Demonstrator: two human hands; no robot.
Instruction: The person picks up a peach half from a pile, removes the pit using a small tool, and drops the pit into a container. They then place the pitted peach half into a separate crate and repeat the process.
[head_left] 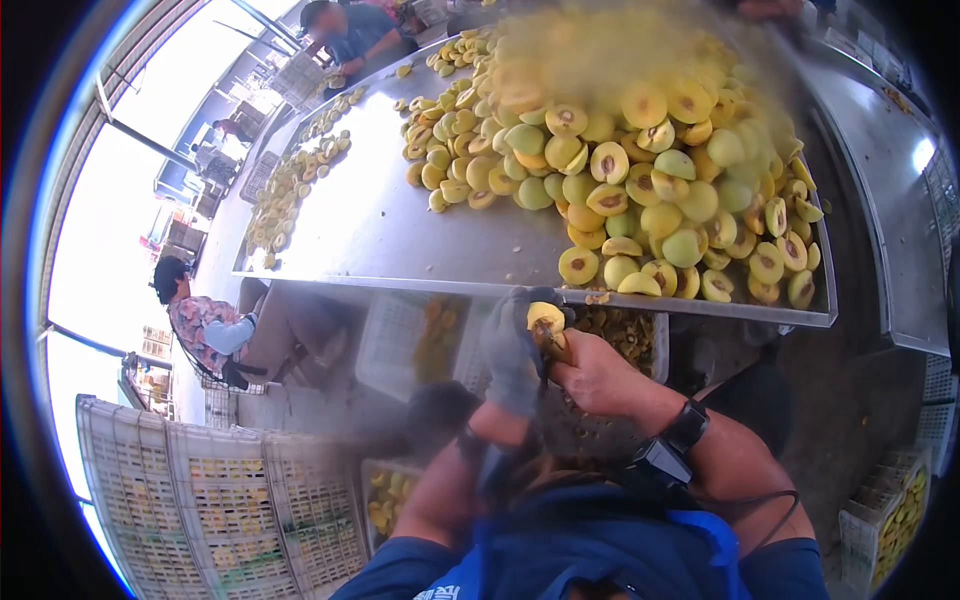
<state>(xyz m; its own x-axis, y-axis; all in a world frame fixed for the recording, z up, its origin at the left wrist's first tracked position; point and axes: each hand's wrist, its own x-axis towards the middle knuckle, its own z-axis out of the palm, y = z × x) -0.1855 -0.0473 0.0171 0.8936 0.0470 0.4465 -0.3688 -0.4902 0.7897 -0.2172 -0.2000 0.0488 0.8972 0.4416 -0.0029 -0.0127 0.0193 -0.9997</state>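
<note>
My left hand [509, 352], in a grey glove, is closed around a yellow peach half [546, 318] just below the table's front edge. The cut face shows a brown pit hollow. My bare right hand [603, 376] presses in from the right with its fingers closed. Between them and the fruit is a small brownish thing, possibly a tool tip, which I cannot make out. Beyond both hands, a large heap of similar peach halves [610, 165] covers much of the metal table [400, 240]. Haze blurs the top of the heap.
Beneath the table edge stands a crate of brown scraps [660, 345], with a white crate [395, 345] to its left. Stacked crates [215, 490] stand at lower left, another crate [885, 520] at lower right. One person [210, 325] sits at left; another [350, 40] works across the table.
</note>
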